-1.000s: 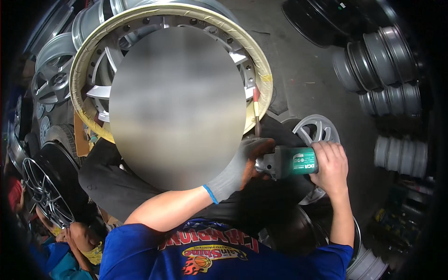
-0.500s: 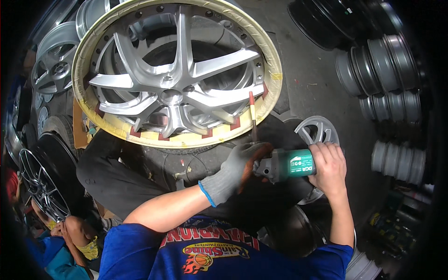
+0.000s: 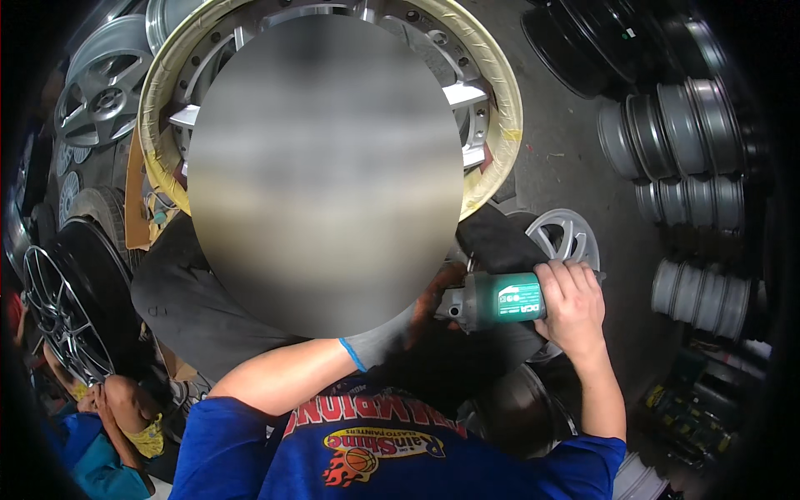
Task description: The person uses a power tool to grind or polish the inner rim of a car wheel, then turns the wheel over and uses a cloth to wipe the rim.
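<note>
My right hand (image 3: 575, 302) is bare and wraps round the rear of a green and black power grinder (image 3: 518, 297), held sideways above my lap. My left hand (image 3: 390, 340), in a grey glove with a blue cuff, grips the grinder's head end with its orange-brown finger part. A large blurred oval hides much of that glove. The same blur covers the middle of a silver alloy wheel (image 3: 468, 94) just beyond my hands. Yellowish masking tape (image 3: 510, 104) wraps the wheel's rim. Whether the grinder's bit touches the wheel cannot be seen.
Stacked rims (image 3: 675, 133) line the right side, with a loose silver wheel (image 3: 571, 237) beside my knee. At left are a black wheel (image 3: 71, 300), a tyre (image 3: 104, 208) and a cardboard box (image 3: 137, 192). Another person (image 3: 125, 417) sits at lower left.
The grinder and both hands have shifted slightly left in view. A blurred oval now covers the wheel's centre and the red-tipped bit seen before. Both hands keep their hold.
</note>
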Tool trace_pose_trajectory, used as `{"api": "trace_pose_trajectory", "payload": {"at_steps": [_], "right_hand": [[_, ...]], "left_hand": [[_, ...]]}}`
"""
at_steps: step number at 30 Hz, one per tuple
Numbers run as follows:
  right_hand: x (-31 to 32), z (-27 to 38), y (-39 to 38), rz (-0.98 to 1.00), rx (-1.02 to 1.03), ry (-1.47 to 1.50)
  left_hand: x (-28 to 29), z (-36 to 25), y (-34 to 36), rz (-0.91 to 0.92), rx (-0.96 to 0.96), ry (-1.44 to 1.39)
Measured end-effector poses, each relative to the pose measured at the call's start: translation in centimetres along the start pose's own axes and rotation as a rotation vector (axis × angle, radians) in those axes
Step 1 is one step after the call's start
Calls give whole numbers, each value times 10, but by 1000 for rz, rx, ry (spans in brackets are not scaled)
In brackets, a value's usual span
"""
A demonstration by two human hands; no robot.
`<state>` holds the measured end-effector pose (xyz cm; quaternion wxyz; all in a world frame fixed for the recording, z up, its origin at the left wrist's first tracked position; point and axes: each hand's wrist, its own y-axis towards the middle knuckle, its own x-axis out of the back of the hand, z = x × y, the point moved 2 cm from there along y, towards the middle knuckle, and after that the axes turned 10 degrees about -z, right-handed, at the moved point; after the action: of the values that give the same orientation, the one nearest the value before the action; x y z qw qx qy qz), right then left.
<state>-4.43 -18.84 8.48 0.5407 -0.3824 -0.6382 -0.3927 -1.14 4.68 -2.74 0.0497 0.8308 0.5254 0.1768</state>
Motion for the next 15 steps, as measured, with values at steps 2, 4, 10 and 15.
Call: {"api": "trace_pose_trajectory", "payload": {"at_steps": [2,4,10,15], "right_hand": [[0,6,2,20,9,-2],[-1,12,4,20,16,-5],[1,34,13,52,21,-7],[-1,52,18,45,20,-20]], "left_hand": [[6,-1,-4,151,135,-46],[11,6,-3,208,209,-70],[3,49,-35,137,712,-550],[44,8,-17,49,933,-751]]}}
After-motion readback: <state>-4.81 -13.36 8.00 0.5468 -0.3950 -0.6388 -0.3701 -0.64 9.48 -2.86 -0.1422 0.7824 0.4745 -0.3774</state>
